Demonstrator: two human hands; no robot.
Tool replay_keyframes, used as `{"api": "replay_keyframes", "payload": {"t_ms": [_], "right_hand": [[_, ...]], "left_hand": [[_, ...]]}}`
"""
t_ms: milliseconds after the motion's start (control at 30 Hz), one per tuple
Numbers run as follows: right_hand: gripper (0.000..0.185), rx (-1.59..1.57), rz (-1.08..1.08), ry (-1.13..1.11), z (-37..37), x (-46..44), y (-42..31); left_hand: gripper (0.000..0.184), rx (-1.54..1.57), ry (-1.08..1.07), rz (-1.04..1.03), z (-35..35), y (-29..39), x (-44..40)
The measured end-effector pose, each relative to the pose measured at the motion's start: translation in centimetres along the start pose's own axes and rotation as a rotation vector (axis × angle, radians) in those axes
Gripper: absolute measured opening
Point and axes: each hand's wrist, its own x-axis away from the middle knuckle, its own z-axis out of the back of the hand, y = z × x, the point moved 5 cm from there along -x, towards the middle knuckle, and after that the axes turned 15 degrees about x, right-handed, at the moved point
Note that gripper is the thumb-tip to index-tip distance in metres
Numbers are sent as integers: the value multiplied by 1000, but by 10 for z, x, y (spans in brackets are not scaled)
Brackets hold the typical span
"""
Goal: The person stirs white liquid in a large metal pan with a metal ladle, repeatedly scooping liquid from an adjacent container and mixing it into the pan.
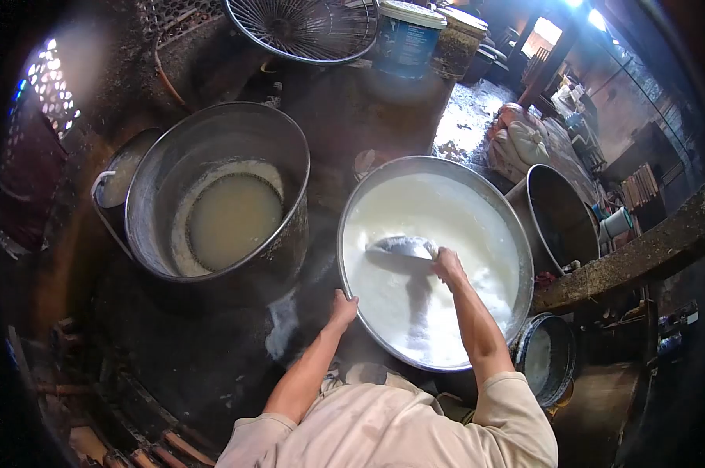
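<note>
A large round metal vat [438,306] of white liquid stands in front of me. My right hand [448,267] is closed round the near end of a metal scoop [405,246], which lies at the surface of the liquid, left of the hand, with its shadow below. At the vat's left rim, my left hand [343,309] grips the edge with its fingers wrapped over it.
To the left is a deep metal pot [143,226] with cloudy yellowish liquid. An empty-looking metal drum [536,204] and a smaller bucket [568,343] stand at the right. A wire basket [301,53], blue bucket [405,45] and sacks [524,139] lie beyond.
</note>
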Motion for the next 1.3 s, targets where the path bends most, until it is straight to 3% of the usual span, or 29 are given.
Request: {"api": "replay_keyframes", "payload": {"t_ms": [100, 167, 300, 333, 467, 567, 667, 933, 1000, 1067, 1167, 1300], "right_hand": [[17, -37, -24, -11, -25, 18, 28], [17, -21, -23, 11, -43, 28, 50], [16, -6, -97, -20, -62, 63, 87], [16, -11, -105, -20, -67, 70, 98], [18, 7, -154, -73, -84, 98, 147], [26, -4, -205, -175, -76, 124, 172], [26, 57, -116, -100, -76, 137, 213], [30, 145, 34, -14, 35, 179, 275], [38, -43, 47, 16, 57, 176, 297], [46, -23, 46, 50, 91, 175, 303], [47, -112, 54, 219, 136, 172, 298], [45, -79, -76, 468, 118, 120, 314]], "left_hand": [[51, -21, 30, -54, -1, 2, 3], [56, 51, 21, 57, 2, 14, 14], [56, 9, 15, 43, 0, 6, 7], [51, -16, 54, -52, 0, 5, 7], [51, 142, -33, -12, -5, -26, -22], [57, 156, -27, 92, -5, -8, -6], [58, 116, 32, 38, -6, -23, -20], [53, -12, 189, -81, -13, 12, 22], [53, -12, 221, -81, -16, 14, 26], [52, -31, 234, -68, -14, 8, 21], [51, -62, 263, -46, -14, 1, 14], [50, -141, 315, -95, -16, -1, 10]]}}
